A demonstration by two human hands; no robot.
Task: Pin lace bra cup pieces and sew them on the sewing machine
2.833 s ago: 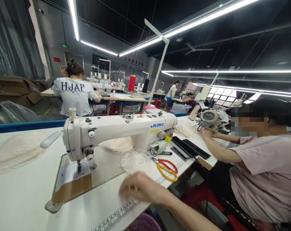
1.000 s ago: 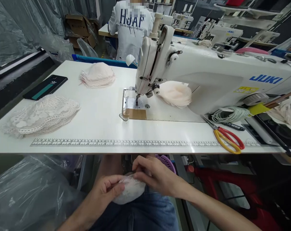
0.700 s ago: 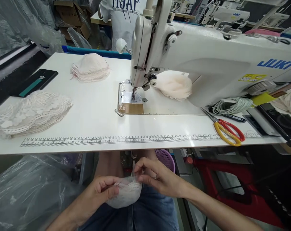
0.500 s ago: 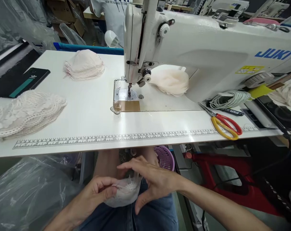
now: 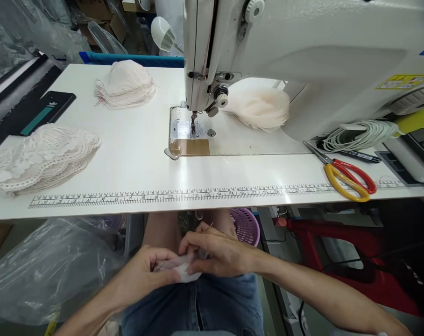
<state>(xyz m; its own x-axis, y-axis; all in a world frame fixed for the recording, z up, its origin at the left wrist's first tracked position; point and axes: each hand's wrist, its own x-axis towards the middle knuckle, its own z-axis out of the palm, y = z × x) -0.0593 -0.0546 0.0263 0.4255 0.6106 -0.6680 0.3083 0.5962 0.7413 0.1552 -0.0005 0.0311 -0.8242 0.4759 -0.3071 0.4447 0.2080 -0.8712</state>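
Observation:
Above my lap, below the table edge, I hold a small white sheer fabric piece point(image 5: 188, 275) with a lacy patch on it. My left hand point(image 5: 147, 273) pinches its left side between thumb and fingers. The right side is gripped by my right hand point(image 5: 221, 254), its thumb on the near face and its fingers curled over the top. Part of the fabric is hidden under the fingers.
A white sewing machine point(image 5: 285, 56) stands on the white table point(image 5: 135, 163). Around it lie scissors point(image 5: 350, 179), a coiled cord point(image 5: 361, 135), peach fabric point(image 5: 263, 107), a pale cup-shaped stack point(image 5: 126, 84), lace pieces point(image 5: 47, 158) and a black phone-like object point(image 5: 47, 112). A purple basket point(image 5: 246, 226) sits below.
My right hand has closed from spread fingers onto the fabric, which is now more folded. Both hands are slightly higher and closer together. The view has tilted down and shifted.

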